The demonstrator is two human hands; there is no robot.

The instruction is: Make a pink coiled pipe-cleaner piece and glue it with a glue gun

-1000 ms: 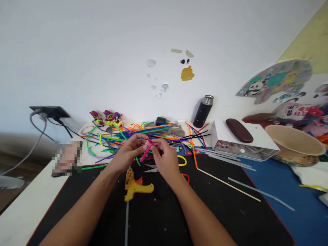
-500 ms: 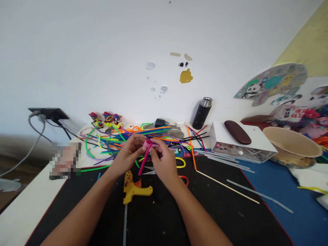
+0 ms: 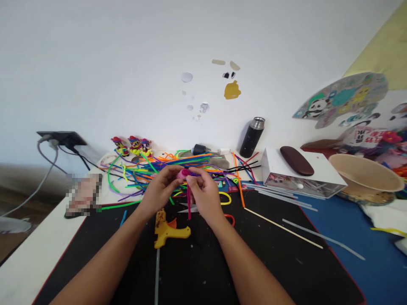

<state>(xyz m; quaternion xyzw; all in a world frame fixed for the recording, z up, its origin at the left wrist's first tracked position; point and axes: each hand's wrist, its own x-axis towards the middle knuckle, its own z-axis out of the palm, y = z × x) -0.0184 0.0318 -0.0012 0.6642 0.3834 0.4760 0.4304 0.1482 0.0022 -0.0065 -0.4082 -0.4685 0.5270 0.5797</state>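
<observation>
Between my hands is a small coil of magenta pipe cleaner (image 3: 183, 173), its loose end hanging straight down. My left hand (image 3: 163, 186) is closed around the coil's left side, fingertips bent against it. Thumb and fingers of my right hand (image 3: 202, 190) pinch the right side, close to where the loose end leaves the coil. Below them on the black mat lies a yellow glue gun (image 3: 173, 232) with a clear glue stick (image 3: 157, 275) trailing from it. Scissors with yellow and red handles (image 3: 225, 198) lie partly hidden behind my right hand.
Many coloured pipe cleaners (image 3: 181, 163) are heaped along the wall. Three small figures (image 3: 135, 145) stand at the back left. A black flask (image 3: 252, 137), a white box (image 3: 308, 169), clear glue sticks (image 3: 322, 238) and a beige bowl (image 3: 365, 176) are to the right. A phone (image 3: 83, 195) lies left.
The loose end of the magenta pipe cleaner has swung from slanting left to hanging straight down. The coil has turned, its top now facing me more. Both hands stay closed on it.
</observation>
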